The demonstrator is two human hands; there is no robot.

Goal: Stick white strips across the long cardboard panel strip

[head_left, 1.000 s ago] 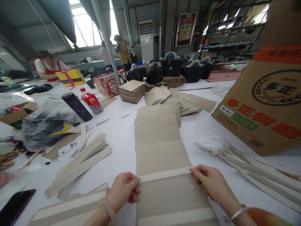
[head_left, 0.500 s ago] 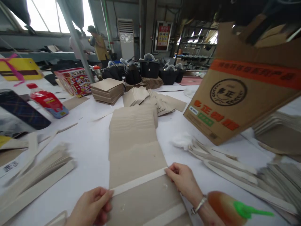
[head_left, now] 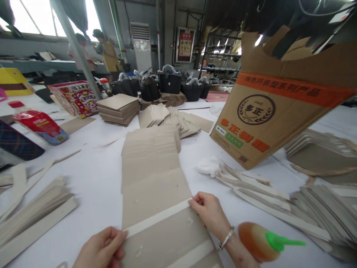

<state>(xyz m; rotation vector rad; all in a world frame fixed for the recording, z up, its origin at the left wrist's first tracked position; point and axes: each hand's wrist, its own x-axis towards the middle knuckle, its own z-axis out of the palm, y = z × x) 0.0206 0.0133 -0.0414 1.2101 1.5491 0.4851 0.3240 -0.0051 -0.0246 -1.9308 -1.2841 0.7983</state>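
A pale cardboard strip (head_left: pixel 158 219) lies crosswise over a row of overlapping grey-brown cardboard sheets (head_left: pixel 150 180). My left hand (head_left: pixel 102 247) pinches its left end between thumb and finger. At the strip's right end, my right hand (head_left: pixel 209 212) is closed in a pinch too, with a bracelet on the wrist. Small glossy spots, like glue, show on the sheets above and below the strip. Nearer to me, a second pale strip (head_left: pixel 192 255) crosses the sheets. Close to my right forearm lies a squeeze bottle (head_left: pixel 258 240) of amber liquid with a green nozzle.
Loose strips (head_left: pixel 36 212) are bundled at left; more strips (head_left: pixel 262 197) lie at right. A large cardboard box (head_left: pixel 267 115) stands tilted at right. Behind the row are a sheet stack (head_left: pixel 118 108) and black bags (head_left: pixel 170 82). A red bottle (head_left: pixel 39 123) lies at left.
The whole view has shifted, so the table's things appear farther left. Both hands still hold the strip's ends, and it lies in about the same place on the sheets.
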